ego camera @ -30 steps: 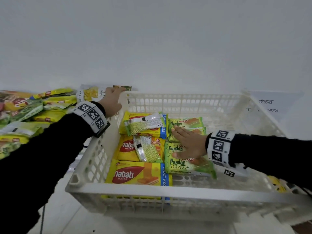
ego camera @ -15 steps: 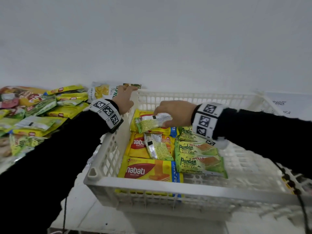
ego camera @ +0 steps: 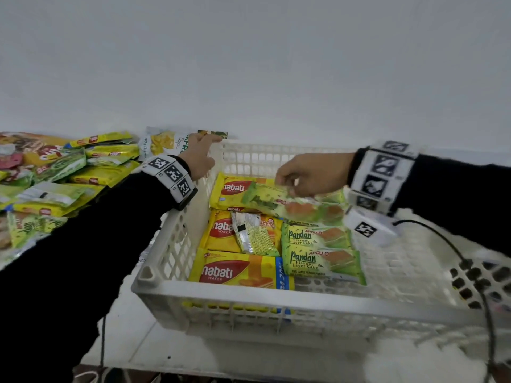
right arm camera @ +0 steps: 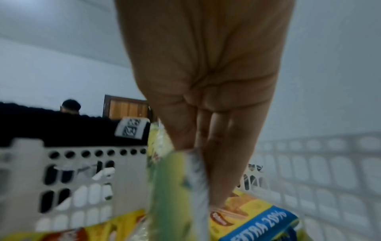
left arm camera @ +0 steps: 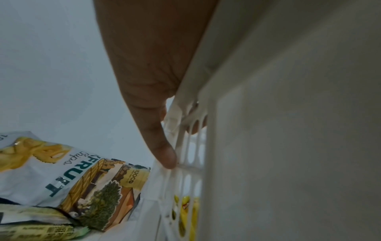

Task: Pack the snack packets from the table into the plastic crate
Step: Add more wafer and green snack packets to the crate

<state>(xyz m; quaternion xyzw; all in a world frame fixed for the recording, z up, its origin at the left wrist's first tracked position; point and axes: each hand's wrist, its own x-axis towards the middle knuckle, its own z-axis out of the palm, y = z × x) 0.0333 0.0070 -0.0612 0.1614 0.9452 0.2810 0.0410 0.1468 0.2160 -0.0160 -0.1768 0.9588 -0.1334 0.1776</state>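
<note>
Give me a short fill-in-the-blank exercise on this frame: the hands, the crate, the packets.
1. The left hand grips the far left corner of the white ____.
2. The right hand pinches a blurred ____-coloured packet above the crate.
3. The large yellow packets in the crate read ____.

Missing words: crate; green; nabati

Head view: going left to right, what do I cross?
Pile of snack packets → jackfruit chips bag → left hand on the crate corner → right hand pinching a green packet.
</note>
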